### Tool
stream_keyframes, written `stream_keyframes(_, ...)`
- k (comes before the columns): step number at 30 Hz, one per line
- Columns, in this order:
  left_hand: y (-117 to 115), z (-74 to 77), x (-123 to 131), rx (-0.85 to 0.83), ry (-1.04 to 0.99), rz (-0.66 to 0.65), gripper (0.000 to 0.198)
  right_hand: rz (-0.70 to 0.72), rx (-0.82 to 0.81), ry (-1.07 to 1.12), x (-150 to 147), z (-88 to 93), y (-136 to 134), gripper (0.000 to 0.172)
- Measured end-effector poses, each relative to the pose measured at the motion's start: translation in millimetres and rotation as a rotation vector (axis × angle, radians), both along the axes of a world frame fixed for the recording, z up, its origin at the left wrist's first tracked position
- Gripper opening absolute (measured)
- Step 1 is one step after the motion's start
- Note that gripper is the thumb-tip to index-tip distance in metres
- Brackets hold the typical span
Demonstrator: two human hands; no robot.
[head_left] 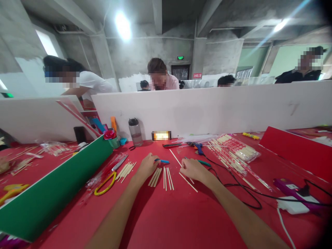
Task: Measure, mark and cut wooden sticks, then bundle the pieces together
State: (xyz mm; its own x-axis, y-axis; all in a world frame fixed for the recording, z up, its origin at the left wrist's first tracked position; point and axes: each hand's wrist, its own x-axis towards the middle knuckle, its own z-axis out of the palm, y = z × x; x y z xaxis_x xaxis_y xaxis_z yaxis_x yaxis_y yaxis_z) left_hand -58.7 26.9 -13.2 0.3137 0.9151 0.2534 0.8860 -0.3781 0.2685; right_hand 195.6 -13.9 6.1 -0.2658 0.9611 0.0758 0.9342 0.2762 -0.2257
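Observation:
My left hand (148, 166) is closed around a slim blue pen-like tool (163, 161), whose kind I cannot make out. Just below it lie short wooden sticks (155, 177) in a row, with several more sticks (168, 178) to their right. My right hand (194, 170) is curled over a long thin wooden stick (175, 157), its fingers closed on it; the stick's middle is hidden. Under that hand another stick (188, 182) slants across the red table. A green-handled tool (204, 163) lies partly behind the right hand.
Yellow-handled scissors (105, 183) and a stick bundle (126, 172) lie left, beside a green board (59, 186). Behind stand a bottle (135, 133) and a glue gun (197, 147) with a trailing black cable. Packaged sticks (233, 152) lie right. A white partition (207, 110) separates several people.

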Motion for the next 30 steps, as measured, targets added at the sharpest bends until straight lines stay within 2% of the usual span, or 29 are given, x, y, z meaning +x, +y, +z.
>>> stream_keyframes(5, 0.5, -0.6, 0.1, 0.015, 0.017, 0.02, 0.023, -0.004, -0.004, 0.042, 0.7, -3.3, 2.8, 0.009)
stream_keyframes(9, 1.6, 6.6, -5.3, 0.086, 0.041, 0.039, 0.025, 0.03, -0.012, 0.154, 1.2, -1.4, 3.9, 0.006)
stream_keyframes(14, 5.3, 16.8, -18.2, 0.119, -0.006, 0.109, 0.027, 0.053, 0.007, 0.251, 0.9, -1.2, 4.3, 0.004)
stream_keyframes(17, 7.0, 14.9, -28.7, 0.147, -0.057, 0.181, 0.031, 0.109, 0.009, 0.343, 0.3, -1.8, 3.6, 0.003)
stream_keyframes(20, 6.3, 8.1, -37.7, 0.129, 0.03, 0.293, 0.044, 0.203, -0.08, 0.523, -1.0, -2.2, 2.4, 0.007)
stream_keyframes(22, 4.5, 5.7, -38.2, 0.099, 0.097, 0.326, 0.043, 0.249, -0.192, 0.676, -2.4, -2.8, 1.9, 0.01)
stream_keyframes(23, 3.3, 6.3, -35.6, 0.09, 0.095, 0.312, 0.039, 0.26, -0.243, 0.75, -3.5, -3.2, 1.8, 0.012)
stream_keyframes(25, -0.6, 11.5, -23.9, 0.091, -0.011, 0.199, 0.032, 0.269, -0.311, 0.885, -5.9, -3.4, 1.7, 0.016)
stream_keyframes(27, -7.2, 20.1, -5.0, 0.055, -0.227, -0.01, 0.028, 0.287, -0.345, 1.001, -8.6, -2.5, 1.5, 0.023)
stream_keyframes(30, -20.6, 31.0, 26.7, -0.117, -0.569, -0.298, 0.031, 0.339, -0.388, 1.119, -11.0, 0.2, 0.7, 0.031)
